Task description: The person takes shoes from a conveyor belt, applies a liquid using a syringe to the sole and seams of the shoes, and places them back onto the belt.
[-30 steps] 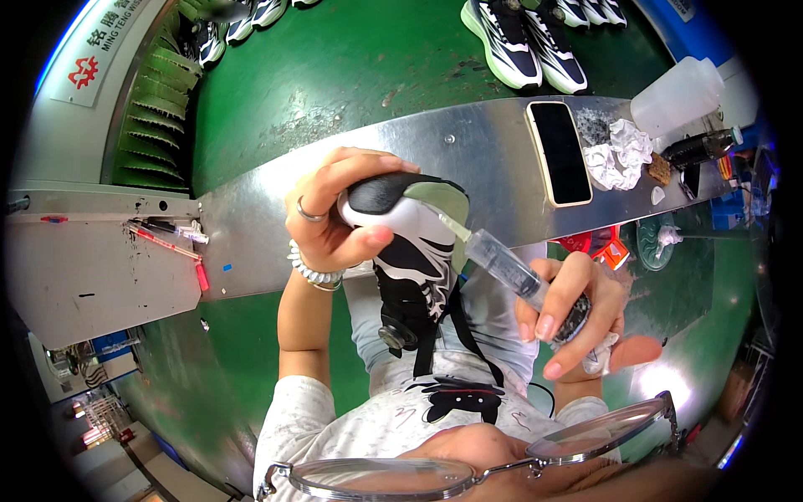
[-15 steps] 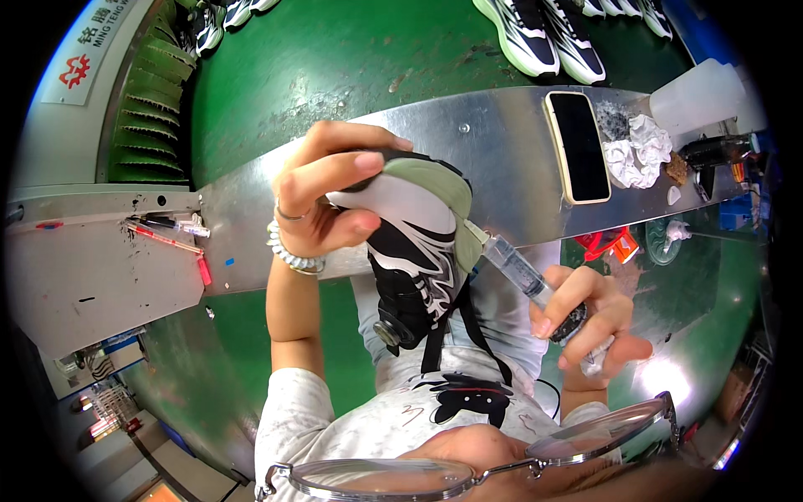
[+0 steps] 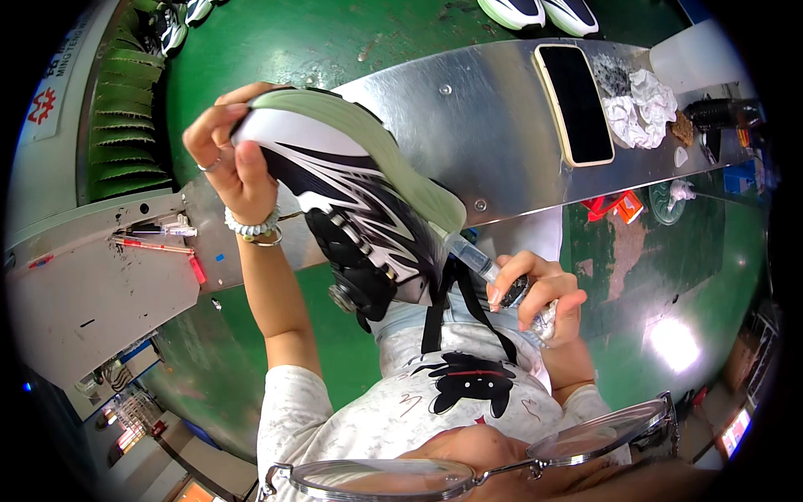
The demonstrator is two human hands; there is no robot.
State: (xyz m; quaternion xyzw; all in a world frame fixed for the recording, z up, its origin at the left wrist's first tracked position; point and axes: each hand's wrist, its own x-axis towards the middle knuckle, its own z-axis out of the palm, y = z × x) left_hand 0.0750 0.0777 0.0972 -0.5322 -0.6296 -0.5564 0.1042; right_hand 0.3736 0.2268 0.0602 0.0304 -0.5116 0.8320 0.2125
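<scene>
A black, white and pale green sneaker (image 3: 351,180) hangs tilted on its side in front of me, its green sole edge facing up and right. Fingers and thumb of my left hand (image 3: 234,155) close round one end of it at the upper left. A clear syringe (image 3: 473,256) is gripped in my right hand (image 3: 539,293), its tip at the sole edge near the sneaker's lower right end. Whether the tip touches the sole I cannot tell. Crumpled white material (image 3: 545,322) shows in the same hand. A dark round fitting sits on the laces side of the sneaker.
On the metal ledge (image 3: 418,109) lie a phone (image 3: 577,105) and crumpled white tissue (image 3: 640,109), with a white container (image 3: 698,54) beyond. More sneakers (image 3: 535,12) stand on the green surface behind. Pens (image 3: 155,238) rest on the grey panel at left.
The sneaker has swung round so its long side now shows, and my left hand has moved left with it. My right hand and the syringe have shifted left. The view has moved slightly.
</scene>
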